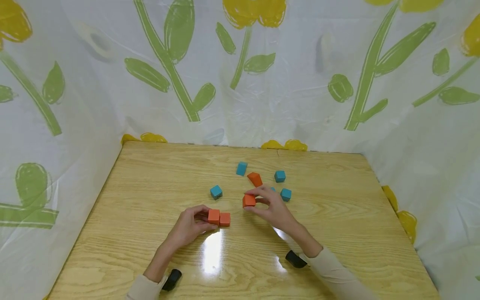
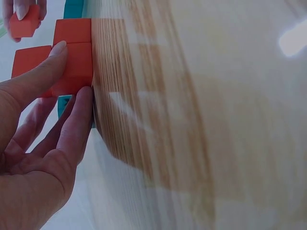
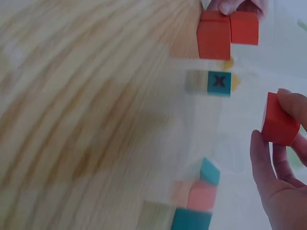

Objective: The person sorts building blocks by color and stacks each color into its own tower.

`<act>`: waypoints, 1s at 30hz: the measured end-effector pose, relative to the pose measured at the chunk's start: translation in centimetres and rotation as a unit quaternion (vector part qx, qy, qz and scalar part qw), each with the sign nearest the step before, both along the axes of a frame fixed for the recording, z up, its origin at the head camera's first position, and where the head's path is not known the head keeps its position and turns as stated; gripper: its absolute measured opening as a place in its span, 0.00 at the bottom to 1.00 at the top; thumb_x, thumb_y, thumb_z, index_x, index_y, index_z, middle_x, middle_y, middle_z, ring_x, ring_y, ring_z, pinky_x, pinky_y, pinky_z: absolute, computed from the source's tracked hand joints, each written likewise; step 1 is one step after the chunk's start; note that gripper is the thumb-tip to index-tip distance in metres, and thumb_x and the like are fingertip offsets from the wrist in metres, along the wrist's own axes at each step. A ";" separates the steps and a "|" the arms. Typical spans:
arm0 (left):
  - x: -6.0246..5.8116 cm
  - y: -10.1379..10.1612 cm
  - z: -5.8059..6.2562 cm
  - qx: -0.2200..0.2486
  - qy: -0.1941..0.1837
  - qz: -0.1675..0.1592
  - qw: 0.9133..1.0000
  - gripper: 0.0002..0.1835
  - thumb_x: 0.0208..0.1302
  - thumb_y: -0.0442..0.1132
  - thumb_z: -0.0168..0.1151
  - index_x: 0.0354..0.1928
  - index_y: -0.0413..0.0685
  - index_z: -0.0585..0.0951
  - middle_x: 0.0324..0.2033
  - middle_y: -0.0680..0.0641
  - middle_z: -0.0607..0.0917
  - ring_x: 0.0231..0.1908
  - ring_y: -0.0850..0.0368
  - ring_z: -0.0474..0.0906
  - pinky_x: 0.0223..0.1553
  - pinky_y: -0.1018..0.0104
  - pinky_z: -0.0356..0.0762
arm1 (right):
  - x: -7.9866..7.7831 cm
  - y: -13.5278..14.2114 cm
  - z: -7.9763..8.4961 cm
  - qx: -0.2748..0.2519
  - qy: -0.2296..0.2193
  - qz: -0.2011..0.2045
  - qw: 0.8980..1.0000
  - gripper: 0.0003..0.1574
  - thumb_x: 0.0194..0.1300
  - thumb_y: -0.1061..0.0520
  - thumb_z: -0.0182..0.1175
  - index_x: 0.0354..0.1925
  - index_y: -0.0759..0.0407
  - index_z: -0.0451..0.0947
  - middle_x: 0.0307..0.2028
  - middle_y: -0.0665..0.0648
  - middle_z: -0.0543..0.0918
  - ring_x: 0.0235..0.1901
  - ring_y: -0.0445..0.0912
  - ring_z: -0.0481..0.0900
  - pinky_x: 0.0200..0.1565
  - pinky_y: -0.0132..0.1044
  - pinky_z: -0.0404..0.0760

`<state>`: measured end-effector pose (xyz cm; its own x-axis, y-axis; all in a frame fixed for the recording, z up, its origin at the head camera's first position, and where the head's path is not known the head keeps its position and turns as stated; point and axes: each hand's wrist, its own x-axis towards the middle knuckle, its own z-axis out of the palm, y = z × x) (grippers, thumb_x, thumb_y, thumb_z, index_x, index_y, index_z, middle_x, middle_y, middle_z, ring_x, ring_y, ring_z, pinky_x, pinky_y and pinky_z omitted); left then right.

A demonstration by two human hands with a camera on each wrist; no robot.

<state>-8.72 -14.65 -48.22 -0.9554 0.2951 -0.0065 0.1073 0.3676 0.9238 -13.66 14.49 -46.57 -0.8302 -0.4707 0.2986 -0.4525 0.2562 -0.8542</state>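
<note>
My left hand (image 1: 190,227) grips a small group of red blocks. Two of them, a red block (image 1: 225,219) and its neighbour (image 2: 76,69), stand side by side on the table, touching. An upper red block (image 1: 213,215) sits on the left one, making a short stack. The left thumb lies across the front of the stack, with fingers round the back. My right hand (image 1: 275,210) pinches another red block (image 3: 280,122) between thumb and fingers. That block is held above the tabletop, to the right of the stack, with a gap between.
Beyond the hands lie a blue cube (image 1: 216,192) with a dark X on one side, a tilted blue block (image 1: 241,168) and a red wedge-like block (image 1: 255,179). More blue cubes (image 1: 280,176) sit to the right, one mostly hidden. A flowered curtain (image 1: 292,104) surrounds the wooden table (image 1: 150,179).
</note>
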 end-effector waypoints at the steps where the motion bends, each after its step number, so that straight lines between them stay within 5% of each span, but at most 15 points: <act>1: -0.1 0.0 0.0 0.000 0.001 0.000 1.000 0.15 0.58 0.31 0.77 0.47 0.40 0.85 0.44 0.42 0.87 0.43 0.49 0.87 0.45 0.65 0.85 | 0.0 -0.2 -0.1 0.001 -0.002 0.003 1.000 0.24 0.62 0.63 0.74 0.57 0.60 0.83 0.49 0.55 0.79 0.50 0.50 0.80 0.53 0.40 0.85; 16: -0.4 -0.1 0.3 0.015 0.004 -0.005 1.000 0.15 0.59 0.30 0.76 0.47 0.37 0.84 0.45 0.40 0.87 0.43 0.47 0.86 0.46 0.63 0.86 | 0.7 -3.1 -1.0 -0.011 -0.026 0.045 0.999 0.23 0.61 0.64 0.74 0.54 0.62 0.80 0.49 0.59 0.80 0.48 0.52 0.82 0.52 0.43 0.86; 30: -0.3 0.0 0.0 0.004 -0.007 -0.021 1.000 0.14 0.61 0.28 0.74 0.49 0.39 0.84 0.45 0.42 0.86 0.45 0.46 0.85 0.46 0.65 0.86 | 1.2 -5.1 -2.0 0.024 0.041 0.082 0.995 0.23 0.60 0.63 0.75 0.53 0.62 0.80 0.46 0.55 0.81 0.47 0.45 0.82 0.50 0.40 0.86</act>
<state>-9.02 -14.60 -48.24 -0.9419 0.3354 -0.0173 0.1096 0.3557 0.9282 -12.42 9.40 -48.60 -0.7144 -0.6138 0.3361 -0.5595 0.2125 -0.8011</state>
